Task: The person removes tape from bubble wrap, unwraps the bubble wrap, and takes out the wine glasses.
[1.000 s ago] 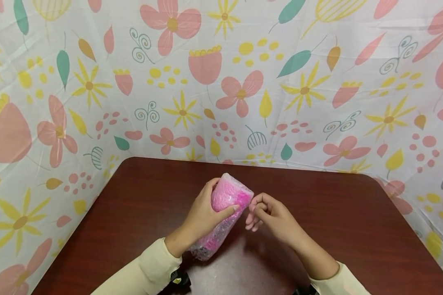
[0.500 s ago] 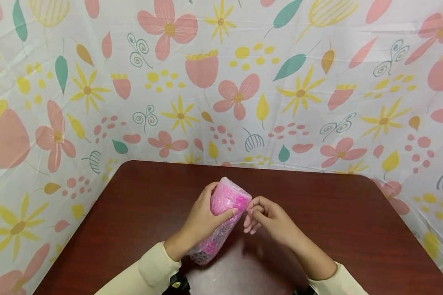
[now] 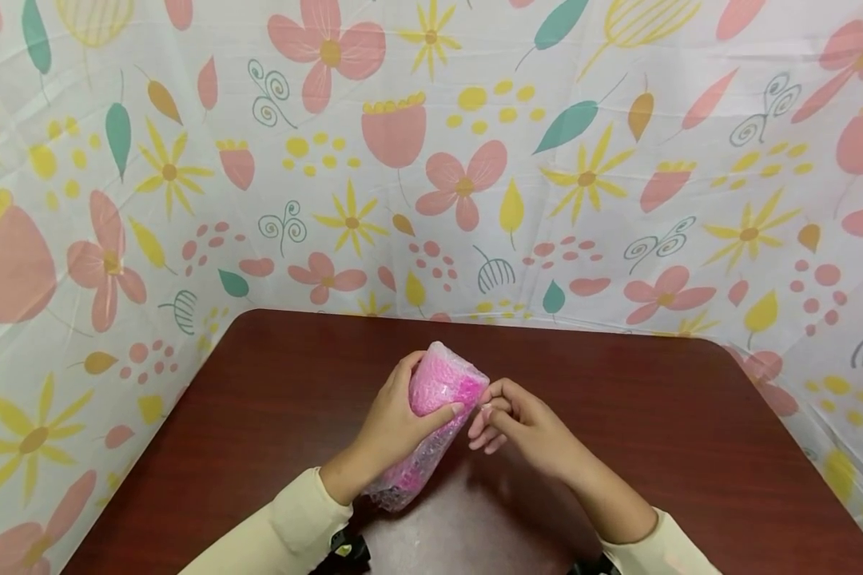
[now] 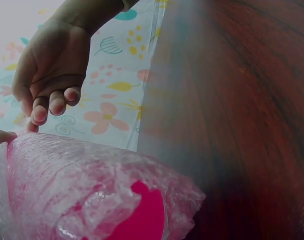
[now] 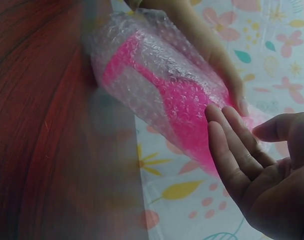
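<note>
A long bundle (image 3: 442, 387) in clear bubble wrap, bright pink inside, is tilted over the table in the head view. My left hand (image 3: 395, 415) grips it from the left, thumb across its front. At its upper right corner, my right hand (image 3: 528, 423) pinches the edge of the bubble wrap between thumb and index finger; the other fingers are loosely bent. In the left wrist view, a smooth pink patch (image 4: 147, 215) shows on the bundle's end. In the right wrist view, the bubble wrap (image 5: 166, 75) covers a pink shape with a narrow middle; the kind of thing inside is hidden.
The dark reddish-brown table (image 3: 273, 375) has rounded far corners. A white cloth (image 3: 403, 263) with a flower and leaf print hangs behind it and along both sides. Black straps (image 3: 348, 551) show by the cream sleeves (image 3: 295, 511).
The camera view has shifted slightly. The right hand's lower fingers have drawn a little closer to the bundle; the left hand's grip stays the same.
</note>
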`<act>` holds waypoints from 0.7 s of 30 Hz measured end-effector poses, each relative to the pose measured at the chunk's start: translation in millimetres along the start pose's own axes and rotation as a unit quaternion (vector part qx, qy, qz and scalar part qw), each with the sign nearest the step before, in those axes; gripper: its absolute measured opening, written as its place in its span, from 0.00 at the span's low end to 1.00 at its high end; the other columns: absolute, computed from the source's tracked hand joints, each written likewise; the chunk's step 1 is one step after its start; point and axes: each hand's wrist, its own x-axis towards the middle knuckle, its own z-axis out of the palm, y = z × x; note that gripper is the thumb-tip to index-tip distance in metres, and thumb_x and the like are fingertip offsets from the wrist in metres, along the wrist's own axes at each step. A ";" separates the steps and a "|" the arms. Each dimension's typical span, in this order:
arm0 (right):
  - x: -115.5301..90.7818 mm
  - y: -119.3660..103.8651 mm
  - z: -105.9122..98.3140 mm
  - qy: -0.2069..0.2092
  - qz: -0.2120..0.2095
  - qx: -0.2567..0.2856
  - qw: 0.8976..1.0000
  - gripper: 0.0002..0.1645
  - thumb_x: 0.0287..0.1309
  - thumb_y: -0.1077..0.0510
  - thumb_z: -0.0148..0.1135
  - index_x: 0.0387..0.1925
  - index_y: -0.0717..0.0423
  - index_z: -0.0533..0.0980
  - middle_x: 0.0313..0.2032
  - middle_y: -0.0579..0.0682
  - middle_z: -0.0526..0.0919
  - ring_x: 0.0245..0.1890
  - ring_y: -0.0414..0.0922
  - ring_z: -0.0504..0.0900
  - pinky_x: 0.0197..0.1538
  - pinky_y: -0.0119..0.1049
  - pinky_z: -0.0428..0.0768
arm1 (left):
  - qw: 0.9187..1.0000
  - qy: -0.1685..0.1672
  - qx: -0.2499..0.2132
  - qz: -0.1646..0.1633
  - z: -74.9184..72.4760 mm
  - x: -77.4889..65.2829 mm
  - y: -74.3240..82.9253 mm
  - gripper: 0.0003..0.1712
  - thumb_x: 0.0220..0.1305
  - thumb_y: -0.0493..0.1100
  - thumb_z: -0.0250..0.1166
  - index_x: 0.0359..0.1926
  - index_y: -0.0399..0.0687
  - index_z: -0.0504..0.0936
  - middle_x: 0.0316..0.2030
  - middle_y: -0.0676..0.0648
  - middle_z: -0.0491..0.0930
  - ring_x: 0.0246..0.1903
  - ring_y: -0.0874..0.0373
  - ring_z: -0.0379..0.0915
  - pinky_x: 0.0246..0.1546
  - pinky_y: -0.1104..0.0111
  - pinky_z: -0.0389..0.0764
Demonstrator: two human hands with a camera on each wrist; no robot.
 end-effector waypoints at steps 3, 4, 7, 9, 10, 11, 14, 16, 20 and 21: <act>0.0 -0.5 -0.3 0.002 0.001 -0.003 1.000 0.14 0.77 0.62 0.45 0.51 0.73 0.64 0.37 0.69 0.84 0.34 0.54 0.90 0.38 0.49 0.87 | 1.000 0.002 0.002 0.003 0.2 0.5 1.0 0.51 0.53 0.63 0.76 0.72 0.59 0.60 0.62 0.52 0.71 0.51 0.56 0.75 0.52 0.59 0.80; 0.2 -0.2 -0.3 0.002 0.001 -0.005 1.000 0.14 0.77 0.62 0.45 0.51 0.73 0.64 0.36 0.69 0.84 0.34 0.55 0.89 0.38 0.49 0.87 | 1.000 0.004 0.004 0.003 0.2 0.6 1.4 0.51 0.53 0.63 0.76 0.72 0.59 0.61 0.62 0.52 0.72 0.52 0.56 0.75 0.53 0.58 0.80; 0.2 0.5 -0.3 0.001 0.001 -0.006 1.000 0.13 0.77 0.62 0.45 0.51 0.72 0.64 0.36 0.69 0.84 0.34 0.59 0.89 0.38 0.49 0.87 | 1.000 0.006 0.009 0.005 0.4 0.9 2.2 0.51 0.53 0.64 0.75 0.72 0.59 0.61 0.63 0.52 0.72 0.53 0.56 0.75 0.55 0.57 0.79; 0.2 1.3 -0.4 0.002 0.002 -0.007 1.000 0.13 0.77 0.62 0.45 0.50 0.73 0.64 0.35 0.69 0.84 0.34 0.61 0.88 0.38 0.50 0.87 | 1.000 0.005 0.010 0.005 0.5 1.1 2.4 0.51 0.53 0.65 0.75 0.72 0.59 0.61 0.63 0.52 0.72 0.54 0.56 0.75 0.55 0.57 0.79; 0.1 1.7 -0.6 0.003 0.002 -0.009 1.000 0.13 0.77 0.62 0.45 0.50 0.73 0.64 0.35 0.68 0.84 0.34 0.62 0.88 0.38 0.49 0.87 | 1.000 0.004 0.012 0.006 0.7 1.1 2.3 0.51 0.53 0.65 0.75 0.72 0.58 0.61 0.63 0.52 0.72 0.54 0.56 0.75 0.55 0.57 0.79; 0.0 2.0 -0.6 0.004 0.003 -0.009 1.000 0.13 0.77 0.62 0.45 0.50 0.73 0.64 0.35 0.68 0.84 0.33 0.62 0.88 0.37 0.49 0.87 | 1.000 0.003 0.011 0.006 0.8 1.0 2.1 0.51 0.53 0.66 0.74 0.72 0.58 0.61 0.63 0.52 0.71 0.53 0.57 0.75 0.55 0.57 0.79; 0.1 2.7 -0.7 0.006 0.004 -0.011 1.000 0.14 0.77 0.62 0.46 0.50 0.73 0.64 0.34 0.68 0.84 0.33 0.62 0.88 0.37 0.48 0.87 | 1.000 0.001 0.013 0.005 1.2 0.9 1.2 0.51 0.53 0.66 0.74 0.72 0.58 0.61 0.64 0.52 0.71 0.53 0.57 0.74 0.54 0.58 0.79; 0.0 2.7 -0.6 0.007 0.005 -0.012 1.000 0.13 0.77 0.62 0.46 0.49 0.72 0.64 0.34 0.68 0.84 0.32 0.62 0.88 0.37 0.48 0.87 | 1.000 0.001 0.015 0.004 1.4 0.9 0.6 0.52 0.53 0.66 0.74 0.73 0.57 0.60 0.65 0.52 0.70 0.53 0.57 0.74 0.53 0.58 0.80; -0.1 2.1 -0.7 0.009 0.007 -0.013 1.000 0.11 0.77 0.62 0.46 0.48 0.70 0.65 0.33 0.67 0.84 0.32 0.63 0.88 0.37 0.49 0.87 | 1.000 0.001 0.016 0.002 1.7 1.0 0.9 0.52 0.53 0.65 0.75 0.73 0.57 0.60 0.65 0.52 0.70 0.54 0.56 0.74 0.55 0.57 0.79; -0.1 2.0 -0.7 0.010 0.007 -0.014 1.000 0.10 0.77 0.62 0.46 0.48 0.69 0.65 0.33 0.67 0.84 0.32 0.63 0.88 0.37 0.48 0.87 | 1.000 0.002 0.015 0.002 1.8 1.1 1.1 0.52 0.53 0.65 0.75 0.73 0.57 0.61 0.65 0.52 0.70 0.54 0.56 0.74 0.55 0.57 0.79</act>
